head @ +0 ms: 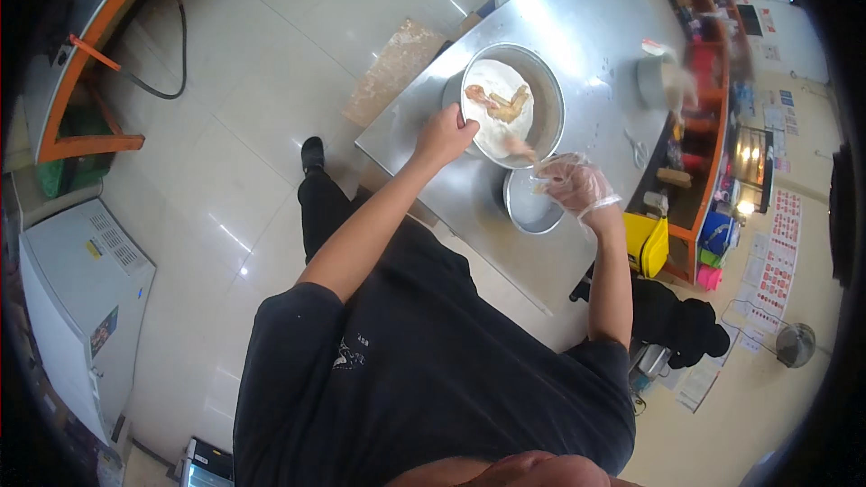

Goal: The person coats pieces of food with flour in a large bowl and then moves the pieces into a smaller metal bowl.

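Note:
A large round metal pot [560, 105] stands on the steel table, with white flour [490, 74] inside and raw-looking chicken pieces [504, 107] lying on it. My left hand [446, 135] grips the pot's near rim. My right hand [575, 182], in a clear plastic glove, is above a smaller metal bowl [534, 210] beside the pot. A pale piece of meat [519, 147], blurred, is at the pot's edge by the gloved fingertips; whether the fingers hold it is unclear.
The steel table [595, 34] extends away from me. On it are another metal pot [653, 81] and white-handled scissors [636, 149]. An orange shelf [710, 169] with many items borders its right side, near a yellow container [646, 243]. A white chest appliance [88, 284] stands at left.

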Demonstrator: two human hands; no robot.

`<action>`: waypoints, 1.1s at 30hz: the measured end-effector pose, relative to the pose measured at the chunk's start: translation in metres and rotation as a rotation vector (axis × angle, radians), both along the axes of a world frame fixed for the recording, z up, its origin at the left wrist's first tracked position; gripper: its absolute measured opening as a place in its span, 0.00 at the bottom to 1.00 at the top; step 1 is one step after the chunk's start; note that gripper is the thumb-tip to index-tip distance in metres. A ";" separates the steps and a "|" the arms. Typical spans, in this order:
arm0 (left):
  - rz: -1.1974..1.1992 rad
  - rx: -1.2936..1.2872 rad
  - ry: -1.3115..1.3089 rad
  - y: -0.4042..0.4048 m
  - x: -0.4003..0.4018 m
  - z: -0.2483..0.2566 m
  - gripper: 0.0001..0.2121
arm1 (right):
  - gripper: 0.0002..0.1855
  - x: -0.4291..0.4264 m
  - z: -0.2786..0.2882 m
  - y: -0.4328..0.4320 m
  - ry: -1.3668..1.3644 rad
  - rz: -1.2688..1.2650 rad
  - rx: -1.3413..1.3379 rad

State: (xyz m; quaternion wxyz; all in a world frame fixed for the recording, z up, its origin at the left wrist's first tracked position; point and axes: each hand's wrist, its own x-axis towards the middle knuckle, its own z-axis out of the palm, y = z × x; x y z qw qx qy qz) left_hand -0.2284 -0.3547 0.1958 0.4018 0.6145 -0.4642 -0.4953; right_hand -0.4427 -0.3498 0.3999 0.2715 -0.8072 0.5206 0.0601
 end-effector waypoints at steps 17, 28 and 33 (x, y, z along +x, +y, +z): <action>0.047 0.082 0.033 0.011 0.005 0.018 0.16 | 0.17 0.005 -0.178 -0.160 0.193 0.342 -0.197; -0.005 0.145 0.017 0.005 0.005 0.025 0.15 | 0.18 0.000 -0.175 -0.153 0.141 -0.014 0.305; 0.031 0.146 0.021 0.007 0.004 0.018 0.15 | 0.21 0.021 -0.150 -0.121 0.045 0.026 0.514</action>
